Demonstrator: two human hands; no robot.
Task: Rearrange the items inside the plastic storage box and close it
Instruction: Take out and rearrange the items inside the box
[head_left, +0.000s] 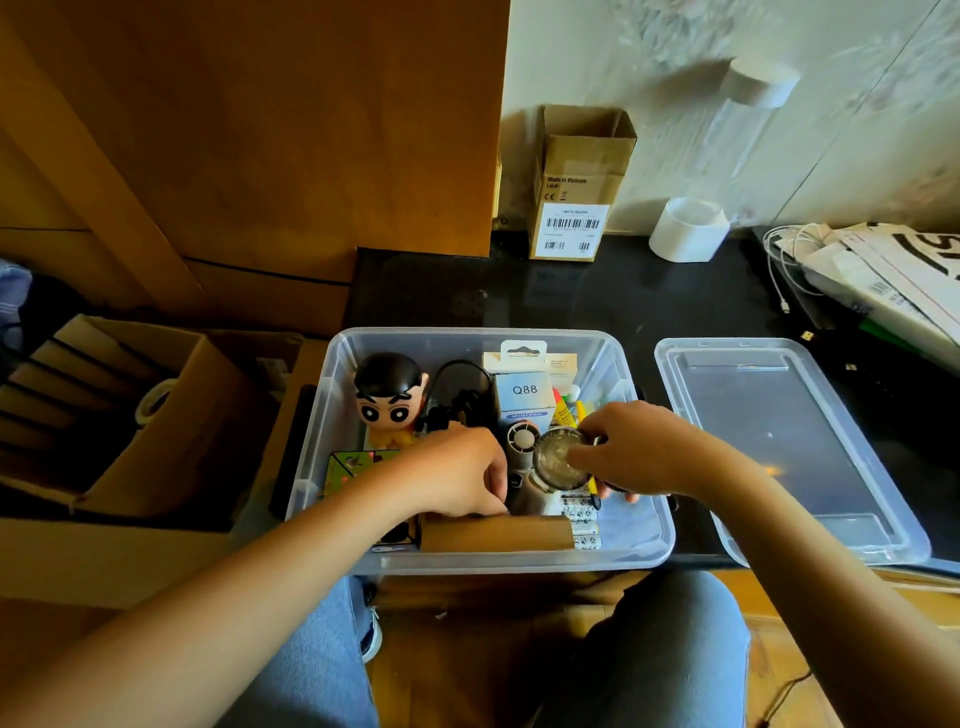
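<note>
The clear plastic storage box (641, 540) stands open on the black table edge in front of me. Inside are a cartoon boy figure (390, 400), black cables (460, 395), a white Q88 mini fan box (525, 395), a small white fan (522, 441), a brown cardboard piece (493, 532) and battery packs (584, 522). My left hand (457, 473) reaches down inside the box with curled fingers at the cardboard piece; its fingertips are hidden. My right hand (636, 447) pinches a round clear-lidded tin (558, 460) above the box's middle. The clear lid (779, 441) lies flat to the right.
An open cardboard box (135, 410) with a tape roll sits at the left. Against the back wall stand a small brown carton (579, 187) and a white-based clear tube (688, 228). Papers and white cables (883, 270) pile at the right. My knees are below the table.
</note>
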